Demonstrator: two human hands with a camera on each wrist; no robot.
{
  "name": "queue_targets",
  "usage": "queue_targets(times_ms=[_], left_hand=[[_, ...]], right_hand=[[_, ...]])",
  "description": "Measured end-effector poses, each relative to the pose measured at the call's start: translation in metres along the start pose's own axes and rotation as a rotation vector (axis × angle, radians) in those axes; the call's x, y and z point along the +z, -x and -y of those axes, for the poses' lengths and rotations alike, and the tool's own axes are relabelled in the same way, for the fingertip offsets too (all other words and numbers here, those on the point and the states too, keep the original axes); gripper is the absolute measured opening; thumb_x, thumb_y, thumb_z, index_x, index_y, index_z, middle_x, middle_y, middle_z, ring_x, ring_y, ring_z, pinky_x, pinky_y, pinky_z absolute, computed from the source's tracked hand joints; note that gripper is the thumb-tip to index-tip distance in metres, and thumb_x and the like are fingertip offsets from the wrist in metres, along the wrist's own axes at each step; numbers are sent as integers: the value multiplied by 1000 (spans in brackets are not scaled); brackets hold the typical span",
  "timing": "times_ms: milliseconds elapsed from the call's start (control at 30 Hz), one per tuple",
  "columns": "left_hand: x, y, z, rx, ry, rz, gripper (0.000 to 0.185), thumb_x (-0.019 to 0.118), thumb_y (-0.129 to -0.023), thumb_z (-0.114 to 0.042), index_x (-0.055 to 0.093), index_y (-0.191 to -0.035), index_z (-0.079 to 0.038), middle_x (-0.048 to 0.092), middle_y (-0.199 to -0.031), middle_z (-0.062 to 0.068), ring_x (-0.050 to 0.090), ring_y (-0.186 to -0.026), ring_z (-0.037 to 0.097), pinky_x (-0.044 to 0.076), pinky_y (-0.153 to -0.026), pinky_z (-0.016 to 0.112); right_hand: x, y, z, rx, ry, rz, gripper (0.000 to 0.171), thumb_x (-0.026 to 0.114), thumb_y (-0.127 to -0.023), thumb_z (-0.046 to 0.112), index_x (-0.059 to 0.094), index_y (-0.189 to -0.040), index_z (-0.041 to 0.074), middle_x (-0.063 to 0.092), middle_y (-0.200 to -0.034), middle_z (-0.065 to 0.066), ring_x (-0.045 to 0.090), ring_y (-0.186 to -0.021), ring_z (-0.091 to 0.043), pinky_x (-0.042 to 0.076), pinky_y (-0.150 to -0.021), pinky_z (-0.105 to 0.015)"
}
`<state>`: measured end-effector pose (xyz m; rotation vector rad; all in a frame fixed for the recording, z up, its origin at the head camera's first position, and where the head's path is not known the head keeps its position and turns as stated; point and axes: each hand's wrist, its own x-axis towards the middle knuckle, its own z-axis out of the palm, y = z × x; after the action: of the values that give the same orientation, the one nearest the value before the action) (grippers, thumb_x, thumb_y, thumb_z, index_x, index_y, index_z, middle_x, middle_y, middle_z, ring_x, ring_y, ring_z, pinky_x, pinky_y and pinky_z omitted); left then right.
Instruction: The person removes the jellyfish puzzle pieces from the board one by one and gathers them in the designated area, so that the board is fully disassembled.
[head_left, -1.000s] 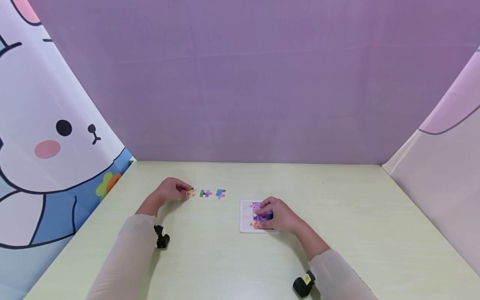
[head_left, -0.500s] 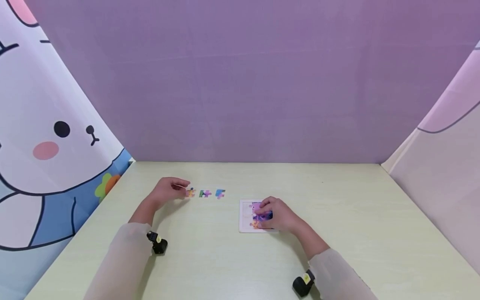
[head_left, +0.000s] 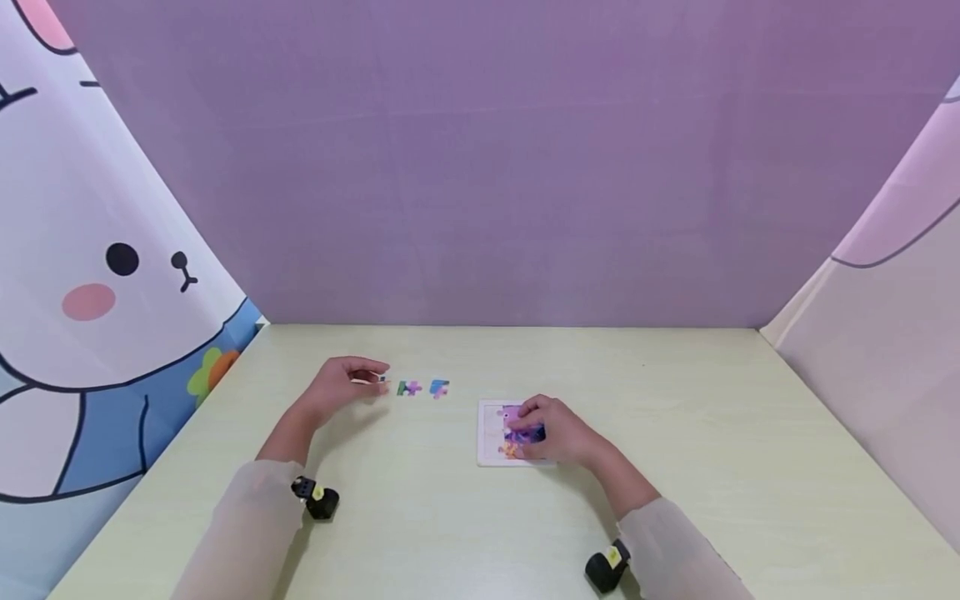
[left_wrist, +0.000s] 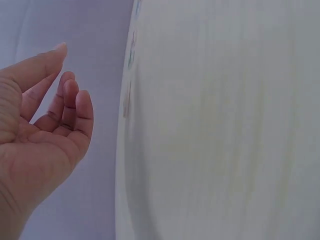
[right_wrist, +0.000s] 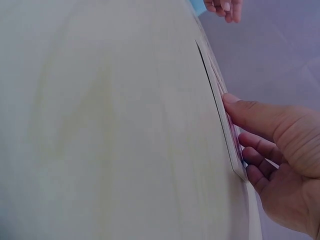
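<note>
White tray (head_left: 490, 429), partly filled with puzzle pieces (head_left: 512, 450), lies flat on the pale table (head_left: 450, 525); right hand (head_left: 558, 429) rests thumb and fingertips on it, loosely, not clenched. Left hand (head_left: 345, 387), empty and relaxed, hovers over the leftmost loose piece (left_wrist: 126, 106); green-and-pink piece (head_left: 409, 388) and blue-topped piece (head_left: 439, 388) lie in a row beyond its fingertips.
</note>
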<state>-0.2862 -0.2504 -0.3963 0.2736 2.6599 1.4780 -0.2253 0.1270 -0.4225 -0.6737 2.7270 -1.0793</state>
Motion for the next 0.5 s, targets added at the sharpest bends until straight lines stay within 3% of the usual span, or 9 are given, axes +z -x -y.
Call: queue_targets(times_ms=[500], left_hand=[[23, 16, -30, 89, 90, 34, 35, 76, -85, -9, 69, -119, -4, 61, -123, 20, 58, -105, 26, 53, -84, 33]], right_hand=[[2, 2, 6, 14, 76, -23, 38, 83, -76, 13, 74, -113, 8, 57, -123, -2, 46, -123, -31, 35, -105, -47]])
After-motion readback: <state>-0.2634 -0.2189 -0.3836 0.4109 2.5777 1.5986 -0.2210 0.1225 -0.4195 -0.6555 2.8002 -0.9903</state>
